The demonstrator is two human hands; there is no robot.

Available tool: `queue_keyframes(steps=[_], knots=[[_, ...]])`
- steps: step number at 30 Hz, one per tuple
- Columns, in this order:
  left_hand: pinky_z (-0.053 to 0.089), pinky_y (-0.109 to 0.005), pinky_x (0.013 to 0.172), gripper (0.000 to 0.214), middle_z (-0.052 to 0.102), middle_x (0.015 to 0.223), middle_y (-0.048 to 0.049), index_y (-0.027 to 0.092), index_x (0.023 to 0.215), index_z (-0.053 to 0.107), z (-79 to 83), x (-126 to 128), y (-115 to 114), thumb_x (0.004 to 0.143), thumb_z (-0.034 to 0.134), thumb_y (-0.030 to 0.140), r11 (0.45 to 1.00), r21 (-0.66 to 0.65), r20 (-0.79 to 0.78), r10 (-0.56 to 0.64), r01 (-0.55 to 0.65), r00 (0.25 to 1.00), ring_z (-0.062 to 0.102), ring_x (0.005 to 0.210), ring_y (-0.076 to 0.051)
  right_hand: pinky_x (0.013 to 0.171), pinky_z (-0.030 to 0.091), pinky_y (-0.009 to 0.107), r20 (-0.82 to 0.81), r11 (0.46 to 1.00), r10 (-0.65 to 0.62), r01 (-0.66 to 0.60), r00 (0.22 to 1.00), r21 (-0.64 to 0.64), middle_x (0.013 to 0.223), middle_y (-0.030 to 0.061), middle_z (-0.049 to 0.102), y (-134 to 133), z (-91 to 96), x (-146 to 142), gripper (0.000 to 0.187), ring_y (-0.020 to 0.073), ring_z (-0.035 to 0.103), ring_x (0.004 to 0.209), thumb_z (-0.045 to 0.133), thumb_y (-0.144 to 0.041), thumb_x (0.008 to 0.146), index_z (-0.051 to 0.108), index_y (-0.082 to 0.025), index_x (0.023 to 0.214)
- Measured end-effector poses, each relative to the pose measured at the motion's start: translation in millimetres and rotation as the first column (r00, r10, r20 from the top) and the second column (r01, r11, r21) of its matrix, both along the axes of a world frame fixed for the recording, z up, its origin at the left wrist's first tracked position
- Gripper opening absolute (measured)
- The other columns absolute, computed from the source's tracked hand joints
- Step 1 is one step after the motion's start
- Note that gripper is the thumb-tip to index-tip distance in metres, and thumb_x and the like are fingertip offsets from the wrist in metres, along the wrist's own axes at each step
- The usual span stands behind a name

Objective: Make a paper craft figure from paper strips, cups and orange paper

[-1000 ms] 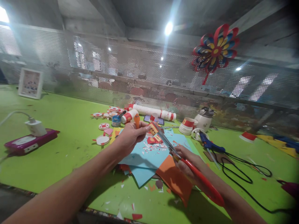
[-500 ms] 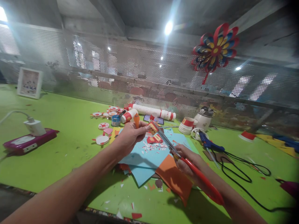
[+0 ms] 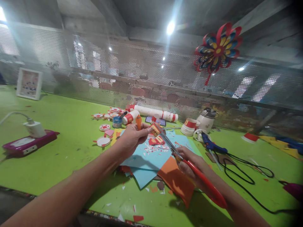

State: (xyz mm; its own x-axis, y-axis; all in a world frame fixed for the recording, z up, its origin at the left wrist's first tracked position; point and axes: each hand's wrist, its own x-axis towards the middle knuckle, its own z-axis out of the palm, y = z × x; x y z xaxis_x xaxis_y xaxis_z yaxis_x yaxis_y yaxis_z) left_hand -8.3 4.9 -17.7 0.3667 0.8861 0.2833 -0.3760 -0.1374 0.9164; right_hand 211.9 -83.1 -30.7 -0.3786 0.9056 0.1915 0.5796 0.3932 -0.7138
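Observation:
Between the fingertips and thumb of my left hand (image 3: 133, 138) is a small red and yellow piece of printed paper (image 3: 155, 129). My right hand (image 3: 189, 159) is wrapped round a pair of scissors (image 3: 201, 178) with red handles. Their blades reach up to the right edge of the paper piece; whether they are cutting it I cannot tell. Below the blades, more red printed pieces (image 3: 156, 141) and white and red snippets (image 3: 155, 149) lie on light blue paper sheets (image 3: 142, 162). An orange sheet (image 3: 177, 181) lies under my right hand.
A blue glue gun (image 3: 214, 145) with a looping black cord lies at right, beside cut paper cups (image 3: 188, 127) and a white kettle-like container (image 3: 206, 119). Behind are a white tube (image 3: 153, 113) and a blue jar (image 3: 117, 122). A purple power strip (image 3: 29, 145) sits at left.
Hardly anything differs. Both hands, the paper piece and the scissors stay in nearly the same place; the view has shifted very slightly.

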Motion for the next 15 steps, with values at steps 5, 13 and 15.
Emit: queue_keyframes(steps=[5,13,15], knots=[[0.008,-0.027,0.047,0.021,0.027,0.051,0.0064,0.014,0.065,0.054,0.7,0,0,0.072,0.071,0.025,1.0,-0.006,0.001,0.001,-0.001,1.0,0.018,0.045,-0.005,0.053,0.03,0.025,0.003,1.0,-0.021,0.021,1.0,0.0,0.071,-0.0019,0.039,-1,0.1,0,0.041,0.0132,0.035,0.062,0.037,-0.06,0.088,0.046,-0.022,0.101],[0.007,-0.026,0.046,0.019,0.027,0.049,0.0069,0.014,0.065,0.053,0.9,0,-1,0.074,0.068,0.022,0.999,-0.03,0.004,-0.018,0.018,1.0,0.017,0.043,-0.004,0.048,0.027,0.024,-0.005,0.994,-0.102,0.102,0.995,-0.025,0.062,-0.0059,0.033,-1,-8.5,2,0.037,0.0107,0.029,0.052,0.041,-0.058,0.087,0.046,-0.022,0.093],[0.008,-0.026,0.045,0.017,0.027,0.048,0.007,0.013,0.066,0.055,0.3,0,-1,0.076,0.066,0.021,0.999,-0.037,0.001,-0.024,0.024,1.0,0.017,0.042,-0.004,0.049,0.028,0.024,0.023,0.992,-0.129,0.129,0.991,0.001,0.061,-0.0061,0.034,1,-10.0,3,0.036,0.0107,0.03,0.052,0.043,-0.056,0.087,0.046,-0.021,0.093]])
